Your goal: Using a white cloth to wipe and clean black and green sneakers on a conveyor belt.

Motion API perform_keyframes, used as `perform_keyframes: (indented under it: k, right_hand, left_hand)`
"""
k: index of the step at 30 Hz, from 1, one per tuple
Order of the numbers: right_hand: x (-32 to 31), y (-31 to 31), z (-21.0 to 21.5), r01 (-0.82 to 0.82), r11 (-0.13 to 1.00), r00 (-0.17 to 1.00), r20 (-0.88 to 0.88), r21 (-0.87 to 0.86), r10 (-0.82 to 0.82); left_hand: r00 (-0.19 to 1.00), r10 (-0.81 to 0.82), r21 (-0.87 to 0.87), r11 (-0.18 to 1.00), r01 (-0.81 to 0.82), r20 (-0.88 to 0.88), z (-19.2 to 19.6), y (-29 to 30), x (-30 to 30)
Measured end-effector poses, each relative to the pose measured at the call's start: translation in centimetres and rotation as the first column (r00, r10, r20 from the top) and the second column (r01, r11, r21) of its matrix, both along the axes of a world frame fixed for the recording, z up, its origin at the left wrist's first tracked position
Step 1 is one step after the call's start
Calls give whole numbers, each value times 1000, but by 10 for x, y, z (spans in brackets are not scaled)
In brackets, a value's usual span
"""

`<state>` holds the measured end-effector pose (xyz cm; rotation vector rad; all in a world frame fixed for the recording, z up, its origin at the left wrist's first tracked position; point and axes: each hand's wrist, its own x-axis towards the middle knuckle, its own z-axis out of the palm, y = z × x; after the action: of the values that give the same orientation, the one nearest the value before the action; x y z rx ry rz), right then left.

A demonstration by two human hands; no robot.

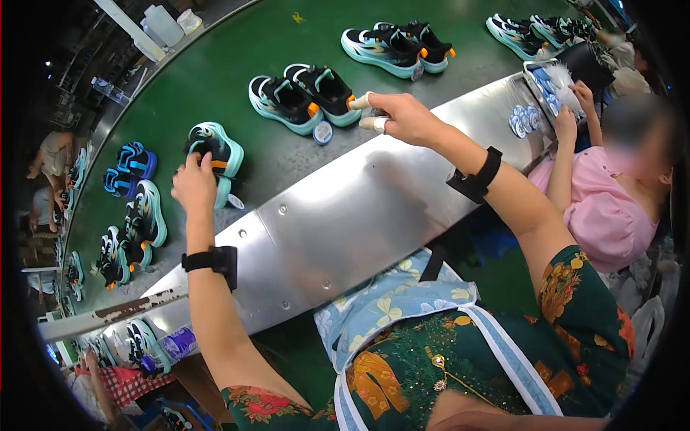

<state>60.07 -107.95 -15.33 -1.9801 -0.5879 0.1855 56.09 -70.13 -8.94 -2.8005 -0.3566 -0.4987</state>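
My left hand (195, 183) is closed on a black, white and mint sneaker (228, 153), its fingertips at the shoe's opening. Below that shoe, a mint sole and a round tag (235, 202) show; my hand hides part of this. My right hand (406, 118) reaches over the metal ledge with thumb and forefinger stretched apart, pale finger cots on both. Its forefinger tip is at the orange heel tab of a sneaker (327, 93); whether it touches I cannot tell. Beside that shoe stands its mate (282, 104), with a round blue-and-white tag (323, 132) at the heel.
More sneakers (384, 50) stand farther along the green belt (215, 86), with blue ones (131, 169) at left. A metal ledge (345, 201) runs along my side. At right a person in pink (611, 208) works by a tray of round tags (550, 90). A worn metal bar (115, 312) crosses lower left.
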Motion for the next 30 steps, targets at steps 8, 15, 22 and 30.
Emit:
perform_keyframes:
  k: [8,15,22,30]
  right_hand:
    - [77,-28,-25,88,979,970,240,-184,-42]
    - [143,-118,-31,149,586,989,119,-797,-90]
    - [167,-95,-75,64,692,984,-71,-719,-165]
    - [38,-83,-87,490,847,827,417,-207,-377]
  left_hand:
    - [698,-666,-568,478,670,263,-44,-164,10]
    - [650,-727,-735,563,379,-221,-89,-193,-140]
    - [621,-722,-711,606,356,-305,-89,-198,-141]
    - [643,-711,-622,648,439,-286,-96,-208,-146]
